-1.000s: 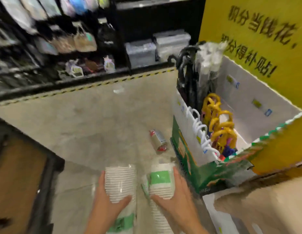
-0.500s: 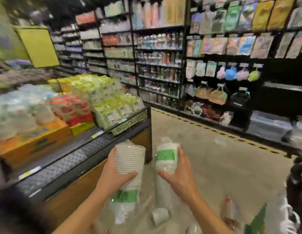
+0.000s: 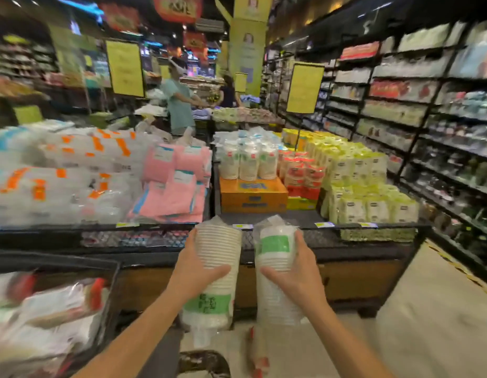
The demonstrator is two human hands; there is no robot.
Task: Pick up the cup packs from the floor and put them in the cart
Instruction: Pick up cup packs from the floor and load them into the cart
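Plastic-wrapped cup packs [image 3: 219, 242], gripped one each by left hand [image 3: 194, 272] and right hand [image 3: 298, 276], should lower gently into the cart [image 3: 114, 291] at left.

A pale floor [image 3: 433, 317] is stretching away on the right, with a yellow-and-black striped line [image 3: 452, 261] running along its far edge. Tall dark shelves [image 3: 427, 118] are lining the right side. A low display table [image 3: 359, 279] is standing in the middle, carrying packaged goods. Yellow signs [image 3: 305, 87] are rising above it, and red banners [image 3: 178, 6] are hanging from the dark ceiling. Two people [image 3: 179, 105] are standing far back.
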